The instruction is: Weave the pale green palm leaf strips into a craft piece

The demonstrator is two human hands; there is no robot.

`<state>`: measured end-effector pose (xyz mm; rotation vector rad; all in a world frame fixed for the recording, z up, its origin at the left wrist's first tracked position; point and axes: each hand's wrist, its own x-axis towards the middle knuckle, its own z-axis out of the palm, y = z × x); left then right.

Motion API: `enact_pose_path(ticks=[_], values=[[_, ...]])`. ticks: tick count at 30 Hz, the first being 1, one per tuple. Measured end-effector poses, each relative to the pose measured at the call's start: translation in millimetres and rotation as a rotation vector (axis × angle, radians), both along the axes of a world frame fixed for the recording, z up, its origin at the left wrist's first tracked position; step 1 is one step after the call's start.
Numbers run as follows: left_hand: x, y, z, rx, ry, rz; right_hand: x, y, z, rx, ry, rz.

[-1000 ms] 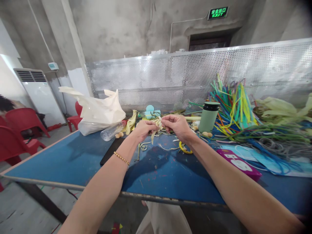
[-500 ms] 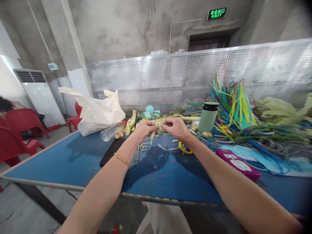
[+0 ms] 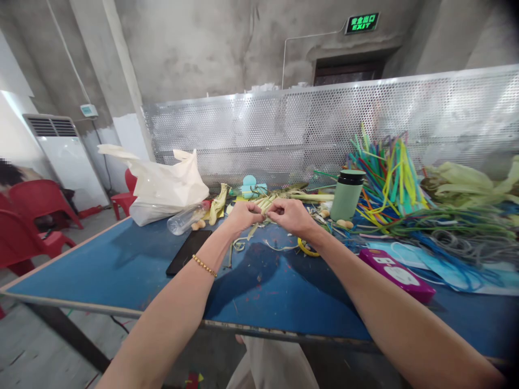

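My left hand [image 3: 244, 216] and my right hand [image 3: 290, 214] meet almost fingertip to fingertip above the middle of the blue table [image 3: 259, 286]. Both are pinched around a pale green plant strip [image 3: 252, 232], part of which hangs below the left fingers. The exact grip is too small to make out. Behind the hands lies a heap of pale green stalks [image 3: 300, 198]. Curled fibre scraps [image 3: 239, 245] rest just in front, and a yellow ring [image 3: 307, 247] sits beside my right wrist.
At the left are a white plastic bag [image 3: 166, 186], a clear bottle [image 3: 186, 219] and a black phone [image 3: 188, 252]. To the right stand a green tumbler [image 3: 346, 195], colourful strips [image 3: 399, 178], a magenta box [image 3: 397, 274] and blue masks [image 3: 454, 265].
My left fingertips have moved slightly to the right, closer to my right fingertips. The hanging strip has shifted and tilts more. Objects on the table keep their places.
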<state>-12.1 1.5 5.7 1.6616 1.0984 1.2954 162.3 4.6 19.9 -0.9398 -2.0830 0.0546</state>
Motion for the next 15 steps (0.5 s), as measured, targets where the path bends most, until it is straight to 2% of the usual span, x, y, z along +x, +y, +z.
enact_pose_path(ticks=[6,12,15], values=[[-0.7,0.8,-0.9,-0.022,-0.011,-0.081,-2.2,-5.3,5.4,-0.089,0.094,0.037],[-1.2,0.7,-3.0,-0.014,-0.02,-0.169,-3.0,-5.9,5.5,-0.273,0.221,0.167],[-1.2,-0.4,-3.6,-0.005,0.004,-0.218,-2.8,-7.0,6.8,-0.301,0.211,0.211]])
